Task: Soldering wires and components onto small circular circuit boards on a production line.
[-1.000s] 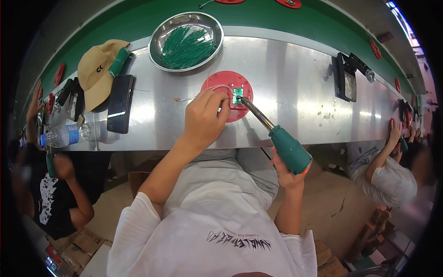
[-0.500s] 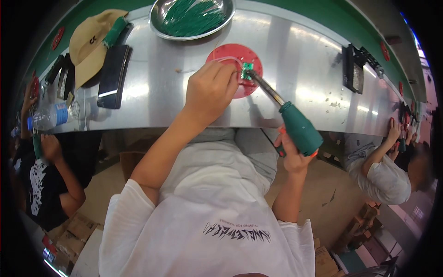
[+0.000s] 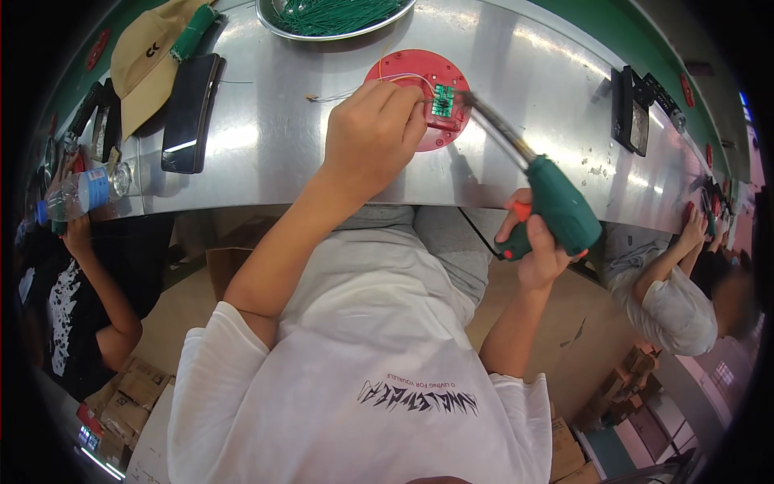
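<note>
L hand is bunching its fingers over the L side of the red disc, can't tell what they're pinching; thin wires are trailing out L. R hand is gripping the green soldering gun, its tip hanging just R of the green PCB. Disc is lying on the metal counter, nr the steel bowl w/ green strands.
</note>
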Available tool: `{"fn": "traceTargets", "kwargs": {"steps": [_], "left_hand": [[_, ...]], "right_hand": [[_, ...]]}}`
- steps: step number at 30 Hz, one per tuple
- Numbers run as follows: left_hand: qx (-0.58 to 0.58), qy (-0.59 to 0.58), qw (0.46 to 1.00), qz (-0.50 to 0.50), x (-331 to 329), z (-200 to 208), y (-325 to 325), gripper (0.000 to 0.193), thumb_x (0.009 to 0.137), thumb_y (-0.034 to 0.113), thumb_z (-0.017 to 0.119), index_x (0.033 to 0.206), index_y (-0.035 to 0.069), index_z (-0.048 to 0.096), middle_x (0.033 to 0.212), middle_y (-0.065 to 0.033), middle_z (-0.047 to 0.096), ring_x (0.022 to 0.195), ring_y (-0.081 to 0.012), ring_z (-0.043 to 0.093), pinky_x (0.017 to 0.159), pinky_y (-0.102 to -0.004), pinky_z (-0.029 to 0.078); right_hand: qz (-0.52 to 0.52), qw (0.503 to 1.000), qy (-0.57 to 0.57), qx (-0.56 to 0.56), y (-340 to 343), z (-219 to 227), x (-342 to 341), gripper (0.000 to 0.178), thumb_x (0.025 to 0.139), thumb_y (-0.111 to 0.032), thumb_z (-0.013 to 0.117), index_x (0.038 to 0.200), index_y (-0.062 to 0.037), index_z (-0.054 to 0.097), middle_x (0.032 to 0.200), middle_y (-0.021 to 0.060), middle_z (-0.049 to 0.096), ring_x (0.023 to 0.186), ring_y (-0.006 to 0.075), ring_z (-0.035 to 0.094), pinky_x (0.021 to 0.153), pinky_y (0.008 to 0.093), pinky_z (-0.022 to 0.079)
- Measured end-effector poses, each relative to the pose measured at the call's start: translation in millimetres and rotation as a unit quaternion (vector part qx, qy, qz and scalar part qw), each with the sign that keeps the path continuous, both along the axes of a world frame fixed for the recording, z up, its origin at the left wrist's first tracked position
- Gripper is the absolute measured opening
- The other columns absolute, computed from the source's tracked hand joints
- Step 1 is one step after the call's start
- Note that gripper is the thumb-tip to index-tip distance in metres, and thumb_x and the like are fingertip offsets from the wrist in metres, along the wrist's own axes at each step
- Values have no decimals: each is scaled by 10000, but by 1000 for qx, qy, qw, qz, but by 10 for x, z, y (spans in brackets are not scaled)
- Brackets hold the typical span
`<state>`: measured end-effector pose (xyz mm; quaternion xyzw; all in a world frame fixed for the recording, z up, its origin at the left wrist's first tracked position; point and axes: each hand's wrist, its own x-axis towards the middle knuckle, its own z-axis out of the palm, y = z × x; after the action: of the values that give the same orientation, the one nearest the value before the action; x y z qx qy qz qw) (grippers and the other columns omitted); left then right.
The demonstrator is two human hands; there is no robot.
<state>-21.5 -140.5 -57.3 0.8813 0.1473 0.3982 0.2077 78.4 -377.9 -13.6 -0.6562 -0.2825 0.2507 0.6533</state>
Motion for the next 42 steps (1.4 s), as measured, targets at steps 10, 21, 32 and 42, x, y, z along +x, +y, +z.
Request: {"fn": "traceTargets", "kwargs": {"steps": [10,21,32,42], "left_hand": [[4,-2,1000,-1,6,-22,13,80,797,59,694,871,54,664,789,-79,643,720,-248,629,622,-355,534],[-26,4,1000,-6,-10,54,-16,83,808,35,689,887,28,666,809,-97,651,722,-271,632,638,-372,523],[-32,-24,999,-20,-25,8,4,136,745,1,703,875,43,704,798,-62,623,726,-239,625,610,-357,530],[-20,-32,999,-23,-36,-4,16,157,723,4,720,875,43,722,794,-56,610,721,-224,618,609,-350,523]], "right_hand": [[-26,999,-36,27,-51,-49,27,517,906,-185,605,1312,124,519,1026,254,664,561,201,614,507,299,488],[-38,998,-49,13,-52,-80,5,504,897,-182,615,1287,127,531,1002,252,673,560,204,615,519,306,486],[25,994,-103,19,-68,-133,-34,452,888,-133,634,1257,118,561,995,234,684,561,198,609,547,295,480],[49,995,-92,-10,-122,-111,-15,401,893,-101,625,1234,105,573,980,218,668,586,201,613,554,300,489]]}}
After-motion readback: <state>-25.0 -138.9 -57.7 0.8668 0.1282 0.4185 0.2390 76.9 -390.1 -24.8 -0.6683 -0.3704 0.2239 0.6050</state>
